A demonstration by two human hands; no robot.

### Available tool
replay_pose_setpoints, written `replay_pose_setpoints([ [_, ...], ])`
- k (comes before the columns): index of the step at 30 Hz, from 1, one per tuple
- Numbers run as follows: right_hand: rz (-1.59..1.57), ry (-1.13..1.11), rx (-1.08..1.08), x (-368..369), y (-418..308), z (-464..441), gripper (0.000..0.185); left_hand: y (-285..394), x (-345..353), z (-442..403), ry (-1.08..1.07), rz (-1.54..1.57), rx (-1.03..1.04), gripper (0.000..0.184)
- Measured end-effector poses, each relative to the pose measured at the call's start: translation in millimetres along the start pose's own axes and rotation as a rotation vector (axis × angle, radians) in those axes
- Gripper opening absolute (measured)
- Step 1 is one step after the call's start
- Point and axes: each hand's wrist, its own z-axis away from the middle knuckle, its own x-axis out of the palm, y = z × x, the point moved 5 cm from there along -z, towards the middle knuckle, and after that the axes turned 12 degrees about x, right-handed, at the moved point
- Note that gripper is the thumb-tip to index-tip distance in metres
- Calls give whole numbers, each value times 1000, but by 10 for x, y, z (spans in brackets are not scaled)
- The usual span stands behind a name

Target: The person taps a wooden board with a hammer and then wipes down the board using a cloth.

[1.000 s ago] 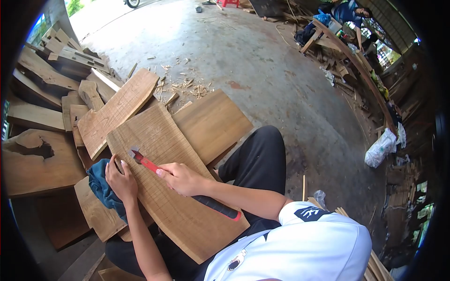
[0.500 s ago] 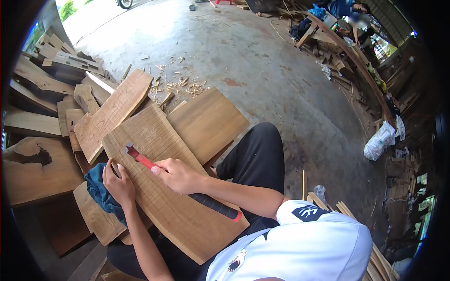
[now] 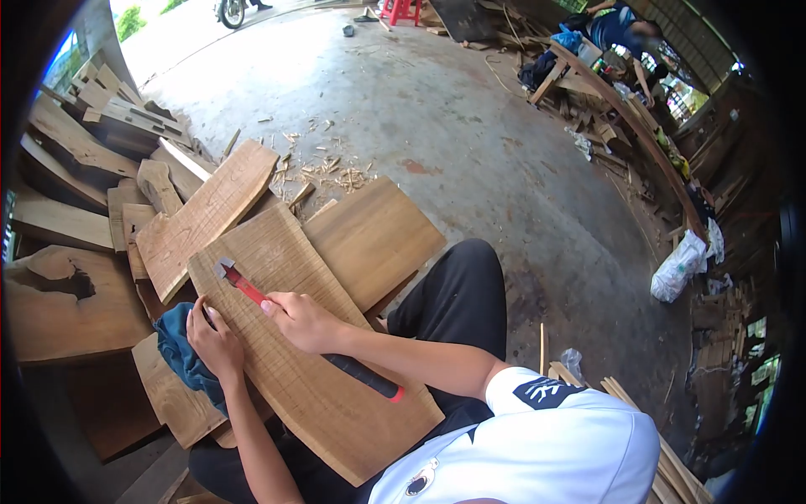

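Note:
A long wooden board [image 3: 336, 412] with rough cross marks slants across my lap. My right hand [image 3: 306, 322] is closed round a scraper [image 3: 245, 287] with a red shaft, a black grip and a metal head. The scraper's head is over the board's far left part; whether it touches the wood I cannot tell. My left hand [image 3: 218, 343] is at the board's left edge, with fingers bent over it. Under and beside that hand bunches a blue cloth [image 3: 178, 346], partly hidden.
More boards, among them a smooth panel [image 3: 378, 239] and a grained plank [image 3: 210, 218], lie around the work. Wood shavings [image 3: 344, 175] are scattered on the concrete floor [image 3: 470, 126]. A person [image 3: 617, 32] bends near a cluttered bench at back right. A white plastic bag [image 3: 678, 267] lies at right.
My right hand and the scraper have moved slightly toward the far end of the board. My left hand stays at the edge. The camera view has tipped up a little.

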Motion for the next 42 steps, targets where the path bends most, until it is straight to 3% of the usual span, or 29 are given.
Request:
replay_pose_setpoints([
  [8, 6, 59, -34, -4, 10, 50, 40, 33, -4, 13, 5, -3, -13, 34],
  [14, 63, -28, 57, 30, 28, 114, 39, 20, -5, 10, 4, -9, -8, 35],
  [16, -19, 27, -15, 44, 33, 135, 40, 33, -3, 9, 11, -4, -10, 34],
  [23, 3, -7, 47, -4, 21, 131, 41, -12, 7, 17, 11, -7, 25, 33],
  [42, -34, 33, -32, 62, -104, 78, 37, 14, -7, 13, 26, -2, 2, 32],
])
